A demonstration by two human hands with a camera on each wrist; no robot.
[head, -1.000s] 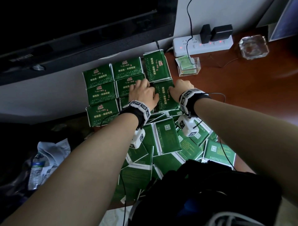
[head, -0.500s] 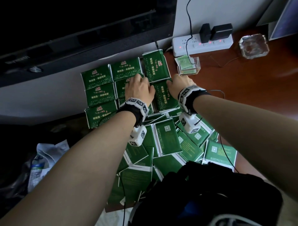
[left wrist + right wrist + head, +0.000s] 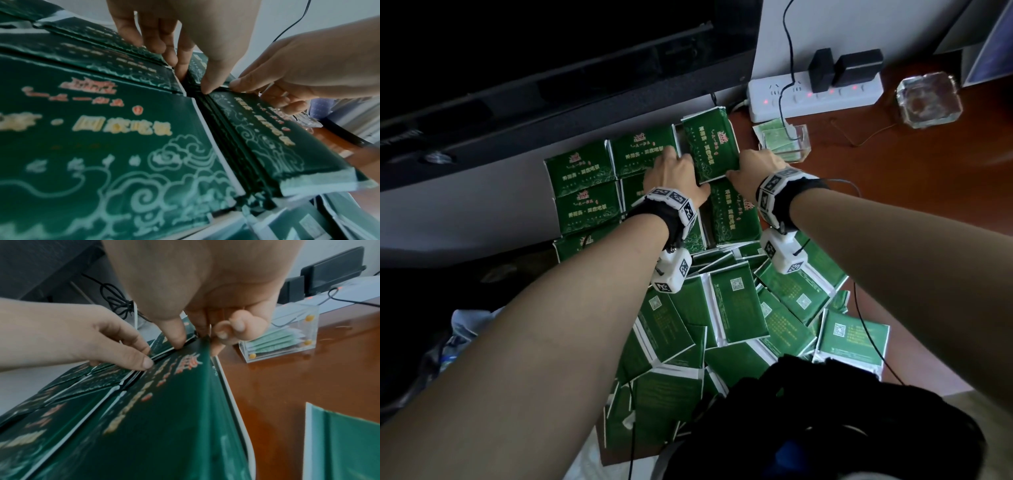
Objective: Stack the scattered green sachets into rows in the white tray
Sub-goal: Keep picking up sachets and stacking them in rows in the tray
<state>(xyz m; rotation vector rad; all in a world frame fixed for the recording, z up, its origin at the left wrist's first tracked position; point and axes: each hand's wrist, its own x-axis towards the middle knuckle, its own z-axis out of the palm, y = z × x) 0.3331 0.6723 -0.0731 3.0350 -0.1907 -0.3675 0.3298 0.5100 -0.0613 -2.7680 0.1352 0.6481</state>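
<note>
Green sachets (image 3: pixel 585 195) stacked in white tray (image 3: pixel 234 399), left hand (image 3: pixel 674 178), right hand (image 3: pixel 751 168) gripping far stack (image 3: pixel 709 147)

The stacked sachets (image 3: pixel 585 192) stand in rows at the far left of the table (image 3: pixel 893 192), against the wall below the monitor (image 3: pixel 551 68). My left hand (image 3: pixel 674 174) and right hand (image 3: pixel 753 168) hold the far-right stack (image 3: pixel 709 147) at its near end, one on each side. Just nearer lies another stack (image 3: pixel 732 216). Closer to me the loose sachets (image 3: pixel 739 308) lie in an overlapping heap. Right of the far-right stack sits a small box (image 3: pixel 791 144). The power strip (image 3: pixel 815 99) is behind it along the wall, and a glass dish (image 3: pixel 928 102) is further right.
</note>
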